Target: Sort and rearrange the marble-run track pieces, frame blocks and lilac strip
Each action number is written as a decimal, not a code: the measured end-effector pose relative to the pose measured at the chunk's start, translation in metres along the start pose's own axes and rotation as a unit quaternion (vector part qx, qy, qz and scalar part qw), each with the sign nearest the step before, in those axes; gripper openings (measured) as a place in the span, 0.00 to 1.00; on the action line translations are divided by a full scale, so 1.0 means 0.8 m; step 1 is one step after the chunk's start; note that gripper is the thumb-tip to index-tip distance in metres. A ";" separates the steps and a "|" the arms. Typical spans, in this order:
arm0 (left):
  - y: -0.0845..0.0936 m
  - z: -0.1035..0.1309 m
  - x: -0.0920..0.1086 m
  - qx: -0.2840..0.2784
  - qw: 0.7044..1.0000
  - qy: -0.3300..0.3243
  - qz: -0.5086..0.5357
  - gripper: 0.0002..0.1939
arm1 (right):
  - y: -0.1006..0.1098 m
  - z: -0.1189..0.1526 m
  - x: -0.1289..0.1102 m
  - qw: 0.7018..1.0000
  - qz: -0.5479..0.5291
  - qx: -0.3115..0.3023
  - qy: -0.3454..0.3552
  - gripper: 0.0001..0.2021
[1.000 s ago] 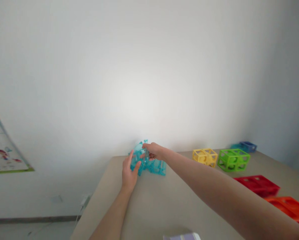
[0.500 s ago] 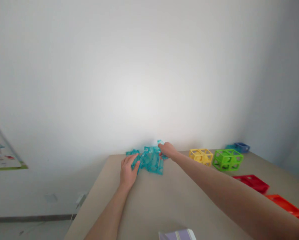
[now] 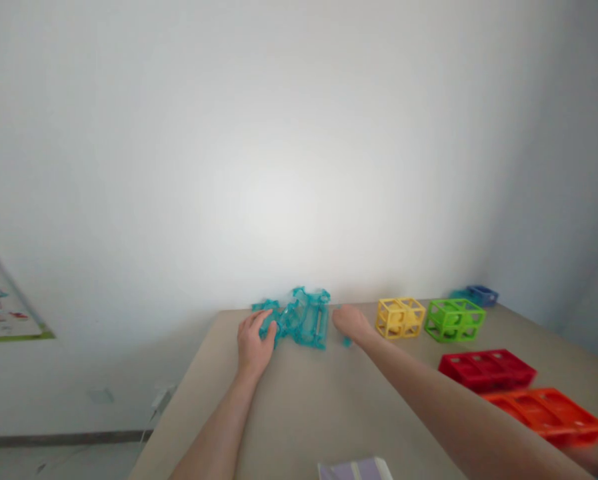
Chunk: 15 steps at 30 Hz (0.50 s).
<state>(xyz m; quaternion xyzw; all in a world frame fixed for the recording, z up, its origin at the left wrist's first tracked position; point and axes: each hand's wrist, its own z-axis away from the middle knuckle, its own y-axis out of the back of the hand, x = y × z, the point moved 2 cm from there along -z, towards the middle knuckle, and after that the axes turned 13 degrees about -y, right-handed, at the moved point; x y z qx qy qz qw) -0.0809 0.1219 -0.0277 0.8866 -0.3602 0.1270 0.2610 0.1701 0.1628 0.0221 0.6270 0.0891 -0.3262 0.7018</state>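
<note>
Several teal openwork plastic pieces (image 3: 311, 323) lie in a cluster near the back edge of the table, by the wall. My left hand (image 3: 255, 343) is at the cluster's left end, its fingers and thumb around a teal piece (image 3: 267, 325). To the right of the cluster, apart from it, my right hand (image 3: 351, 321) is closed over the table. A small bit of teal (image 3: 347, 341) shows under its fingers; most of that piece is hidden by the hand.
Right of my right hand stand a yellow frame block (image 3: 400, 318) and a green one (image 3: 455, 320). Nearer are a red block (image 3: 489, 369) and an orange block (image 3: 553, 413). A blue piece (image 3: 483, 295) sits far right. A purple-and-white object (image 3: 356, 470) is at the bottom.
My right hand has moved right and slightly down, away from the teal cluster, with a teal piece. More of the cluster's right side now shows. My left hand has barely moved.
</note>
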 end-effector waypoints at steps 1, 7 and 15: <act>0.001 0.000 -0.001 0.006 1.000 0.008 -0.004 0.14 | -0.006 0.002 0.001 1.000 0.004 -0.010 0.000 0.14; 0.000 0.002 -0.008 0.017 0.999 0.038 0.001 0.15 | -0.019 0.018 -0.007 0.999 0.020 0.015 0.027 0.14; 0.005 0.001 -0.007 0.005 0.998 0.055 0.006 0.17 | -0.018 0.077 0.019 0.986 0.041 0.144 0.075 0.17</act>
